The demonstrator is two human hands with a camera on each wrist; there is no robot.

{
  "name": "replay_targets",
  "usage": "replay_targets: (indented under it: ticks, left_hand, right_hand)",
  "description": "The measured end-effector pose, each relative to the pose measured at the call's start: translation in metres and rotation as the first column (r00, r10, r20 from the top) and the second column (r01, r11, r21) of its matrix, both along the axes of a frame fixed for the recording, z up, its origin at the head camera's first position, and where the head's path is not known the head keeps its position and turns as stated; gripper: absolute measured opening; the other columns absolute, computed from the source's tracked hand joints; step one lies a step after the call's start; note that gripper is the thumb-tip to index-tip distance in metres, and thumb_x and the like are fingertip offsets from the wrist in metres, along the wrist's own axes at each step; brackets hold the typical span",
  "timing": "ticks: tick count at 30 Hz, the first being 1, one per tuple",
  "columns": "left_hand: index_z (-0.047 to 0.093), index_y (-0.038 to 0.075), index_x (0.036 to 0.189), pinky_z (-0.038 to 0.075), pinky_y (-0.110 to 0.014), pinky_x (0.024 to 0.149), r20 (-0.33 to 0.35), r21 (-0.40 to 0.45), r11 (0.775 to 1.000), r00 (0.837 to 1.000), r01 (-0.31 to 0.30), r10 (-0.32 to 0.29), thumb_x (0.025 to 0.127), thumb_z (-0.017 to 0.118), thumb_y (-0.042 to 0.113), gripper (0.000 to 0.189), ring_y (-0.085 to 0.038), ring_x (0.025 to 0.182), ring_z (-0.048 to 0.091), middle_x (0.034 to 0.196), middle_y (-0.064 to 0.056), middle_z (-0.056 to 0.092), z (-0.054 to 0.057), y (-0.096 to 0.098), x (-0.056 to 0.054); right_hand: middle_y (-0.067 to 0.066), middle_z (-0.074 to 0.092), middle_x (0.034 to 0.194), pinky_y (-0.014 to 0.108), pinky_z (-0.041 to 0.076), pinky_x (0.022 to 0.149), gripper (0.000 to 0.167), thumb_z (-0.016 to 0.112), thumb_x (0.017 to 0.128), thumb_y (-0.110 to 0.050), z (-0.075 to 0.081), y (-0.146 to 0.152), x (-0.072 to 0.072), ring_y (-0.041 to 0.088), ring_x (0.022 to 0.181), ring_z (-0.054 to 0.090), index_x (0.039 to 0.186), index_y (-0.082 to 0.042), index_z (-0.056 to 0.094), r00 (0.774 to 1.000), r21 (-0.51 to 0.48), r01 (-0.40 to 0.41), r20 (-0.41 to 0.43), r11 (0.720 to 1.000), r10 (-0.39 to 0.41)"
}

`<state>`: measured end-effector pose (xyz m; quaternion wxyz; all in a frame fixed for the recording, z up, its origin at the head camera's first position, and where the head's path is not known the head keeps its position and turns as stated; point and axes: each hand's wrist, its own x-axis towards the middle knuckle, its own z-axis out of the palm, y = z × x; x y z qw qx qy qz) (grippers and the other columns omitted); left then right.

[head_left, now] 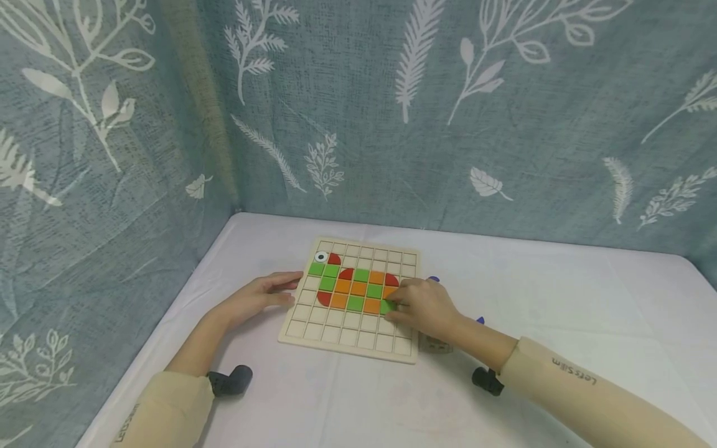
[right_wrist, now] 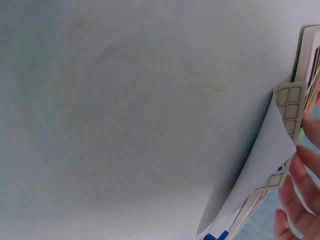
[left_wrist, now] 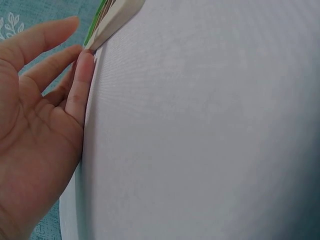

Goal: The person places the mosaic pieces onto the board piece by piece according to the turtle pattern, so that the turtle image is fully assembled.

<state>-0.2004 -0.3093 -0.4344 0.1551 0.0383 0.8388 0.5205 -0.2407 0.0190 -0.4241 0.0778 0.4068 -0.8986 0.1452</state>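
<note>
A pale wooden grid board (head_left: 347, 337) lies on the table, with green, orange and red tiles and a round eye piece (head_left: 321, 256) set in an animal-like pattern. My left hand (head_left: 263, 295) rests by the board's left edge, fingers loosely extended. In the left wrist view, the fingertips of that hand (left_wrist: 42, 110) are right at the board's edge (left_wrist: 117, 17). My right hand (head_left: 428, 306) reaches over the board's right side, thumb and fingertips pinching at a green tile (head_left: 387, 307) in the pattern's lower right corner. Its fingers partly cover an orange tile (head_left: 388, 291) above.
Beside the board, partly under the right forearm, lies a small beige gridded piece (head_left: 439, 345). Blue pieces (head_left: 480, 320) show around the right arm. The right wrist view has a white sheet (right_wrist: 250, 167) over a gridded piece (right_wrist: 290, 102). A patterned curtain (head_left: 358, 155) backs the table.
</note>
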Motion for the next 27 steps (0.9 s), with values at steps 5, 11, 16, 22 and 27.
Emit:
replay_targets:
  ticks: [5,11,16,22,27]
  left_hand:
    - [0.036,0.007,0.142,0.023,-0.053,0.111,-0.002,-0.003,1.000,1.000,-0.001,0.001,0.086,0.062,0.023,0.064,-0.034,0.134,0.029,0.145,-0.016,0.034,-0.0002,-0.0008,-0.0005]
    - [0.036,0.006,0.142,0.023,-0.052,0.112,0.001,0.015,1.000,1.000,0.002,-0.002,0.086,0.062,0.022,0.064,-0.034,0.134,0.029,0.145,-0.017,0.034,-0.0012,-0.0006,-0.0004]
    - [0.036,0.007,0.142,0.024,-0.053,0.111,-0.005,-0.001,1.000,1.000,0.002,-0.002,0.086,0.062,0.023,0.064,-0.034,0.134,0.030,0.144,-0.017,0.034,-0.0014,-0.0002,-0.0011]
    - [0.036,0.008,0.142,0.024,-0.053,0.111,0.006,-0.002,1.000,1.000,-0.005,0.005,0.085,0.063,0.023,0.064,-0.033,0.134,0.029,0.144,-0.016,0.036,-0.0027,-0.0001,-0.0011]
    - [0.037,0.007,0.142,0.024,-0.054,0.111,-0.003,0.004,1.000,1.000,0.001,-0.001,0.085,0.063,0.022,0.064,-0.034,0.134,0.029,0.144,-0.016,0.035,-0.0028,-0.0007,-0.0009]
  right_hand:
    - [-0.001,0.070,0.086,0.019,0.052,0.059,0.031,0.075,0.073,-0.035,0.0005,-0.0001,-0.0002,0.010,0.076,0.062,0.093,-0.012,0.074,1.000,0.005,0.010,0.024,1.000,-0.010]
    - [-0.002,0.070,0.087,0.018,0.051,0.059,0.031,0.075,0.073,-0.035,-0.0011,0.0008,0.0002,0.009,0.077,0.062,0.094,-0.012,0.074,0.999,-0.011,0.012,0.049,1.000,-0.012]
    - [-0.002,0.070,0.087,0.018,0.051,0.059,0.029,0.076,0.074,-0.032,-0.0007,0.0004,0.0008,0.009,0.077,0.062,0.094,-0.012,0.074,0.998,-0.026,0.015,0.054,1.000,-0.014]
    - [-0.003,0.070,0.087,0.019,0.050,0.058,0.030,0.075,0.074,-0.035,0.0017,0.0010,0.0016,0.008,0.075,0.061,0.095,-0.013,0.074,0.990,-0.032,0.066,0.131,0.997,-0.062]
    - [-0.005,0.068,0.083,0.019,0.043,0.044,0.025,0.071,0.079,-0.035,0.0076,0.0090,0.0014,0.005,0.056,0.052,0.094,-0.014,0.072,0.954,-0.089,0.134,0.281,0.987,-0.104]
